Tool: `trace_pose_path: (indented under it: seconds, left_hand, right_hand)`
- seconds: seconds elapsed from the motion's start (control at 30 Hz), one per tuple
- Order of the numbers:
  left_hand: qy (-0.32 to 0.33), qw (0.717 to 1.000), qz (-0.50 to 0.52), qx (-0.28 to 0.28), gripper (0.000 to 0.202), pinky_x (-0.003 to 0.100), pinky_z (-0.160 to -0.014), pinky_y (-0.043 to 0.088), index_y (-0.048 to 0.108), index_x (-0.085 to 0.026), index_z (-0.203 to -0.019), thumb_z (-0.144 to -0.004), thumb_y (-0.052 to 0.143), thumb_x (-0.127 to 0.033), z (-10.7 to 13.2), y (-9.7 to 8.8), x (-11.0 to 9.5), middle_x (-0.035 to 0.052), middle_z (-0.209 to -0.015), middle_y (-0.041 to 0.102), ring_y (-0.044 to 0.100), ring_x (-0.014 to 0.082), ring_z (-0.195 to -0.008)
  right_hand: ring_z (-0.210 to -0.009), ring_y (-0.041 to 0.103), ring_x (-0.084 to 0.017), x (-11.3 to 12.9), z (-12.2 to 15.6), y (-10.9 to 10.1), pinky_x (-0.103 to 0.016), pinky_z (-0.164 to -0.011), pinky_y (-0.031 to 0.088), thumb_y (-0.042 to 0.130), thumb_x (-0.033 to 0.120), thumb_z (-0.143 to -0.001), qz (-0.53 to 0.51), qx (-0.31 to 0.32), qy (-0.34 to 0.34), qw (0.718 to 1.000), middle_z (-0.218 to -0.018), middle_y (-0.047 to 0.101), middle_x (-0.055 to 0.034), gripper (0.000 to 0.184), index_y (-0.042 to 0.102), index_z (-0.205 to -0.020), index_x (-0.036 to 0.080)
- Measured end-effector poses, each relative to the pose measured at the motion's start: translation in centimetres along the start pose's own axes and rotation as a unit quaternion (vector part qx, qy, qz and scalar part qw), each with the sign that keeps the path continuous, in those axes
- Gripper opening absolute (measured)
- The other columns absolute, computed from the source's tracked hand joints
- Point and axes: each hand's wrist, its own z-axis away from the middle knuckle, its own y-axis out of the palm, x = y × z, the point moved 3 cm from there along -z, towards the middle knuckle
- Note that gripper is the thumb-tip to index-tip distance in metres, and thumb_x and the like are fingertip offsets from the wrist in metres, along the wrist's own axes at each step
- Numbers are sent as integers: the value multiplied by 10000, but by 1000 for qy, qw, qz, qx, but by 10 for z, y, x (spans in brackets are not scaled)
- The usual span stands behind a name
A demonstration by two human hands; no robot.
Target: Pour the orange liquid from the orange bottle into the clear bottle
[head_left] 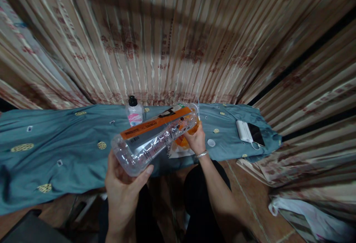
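Observation:
A large clear plastic bottle [151,135] with an orange and grey label is held tilted above the cloth, its base toward me on the left and its neck to the upper right. My left hand [125,180] is wrapped round the base, thumb at the front. My right hand [197,139], with a bracelet on the wrist, is closed near the neck end; what its fingers grip is partly hidden behind the bottle. Below and behind the neck end shows an orange packet-like thing [179,142], with a white sheet [180,152] under it. A small white disc [211,142] lies right of my right hand.
A teal patterned cloth [83,154] covers the long surface. Behind the bottle stands a smaller clear bottle [135,113] with a black cap. A white device [244,131] with a cable and a dark phone-like slab [256,133] lie at right. Striped curtains [167,43] hang behind.

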Motion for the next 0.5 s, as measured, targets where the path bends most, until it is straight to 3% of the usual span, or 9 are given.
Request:
trace_pose_path:
  seconds: [0.5]
  left_hand:
    - [-16, 1000, -8, -6, 852, 375, -918, 641, 673, -207, -1351, -576, 1018, -286, 1, -4, 4, 90, -1184, 764, 767, 243, -973]
  right_hand:
    - [-893, 763, -307, 2, 0, -1, -410, -778, 612, 860, 506, -685, 5, 0, 7, 1000, -964, 764, -59, 570, 534, -1076, 250]
